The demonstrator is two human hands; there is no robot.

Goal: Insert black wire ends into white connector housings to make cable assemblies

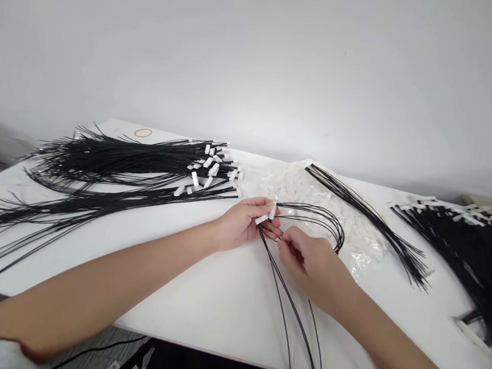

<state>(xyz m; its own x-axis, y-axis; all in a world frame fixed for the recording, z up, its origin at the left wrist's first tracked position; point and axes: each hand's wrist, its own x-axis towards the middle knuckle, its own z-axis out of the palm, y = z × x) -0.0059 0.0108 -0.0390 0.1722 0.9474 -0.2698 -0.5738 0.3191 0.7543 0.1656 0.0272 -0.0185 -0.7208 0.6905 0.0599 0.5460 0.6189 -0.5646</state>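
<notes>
Between the fingers of my left hand point(242, 225) are two small white connectors point(264, 216) with thin black wires point(313, 209) attached. Some of these wires loop out to the right and curve back, while others hang down past the table's front edge. Close beside it, my right hand point(304, 253) pinches a black wire near the connectors, thumb and forefinger together. The wire's tip is too small to make out.
A thick pile of black wires point(131, 160) with white connectors lies at the left. Behind my hands is a clear plastic bag point(354, 228) of white pieces, with a wire bundle point(368, 215) across it. More black wires point(468, 250) lie far right. A rubber band point(143, 133) rests at the back left.
</notes>
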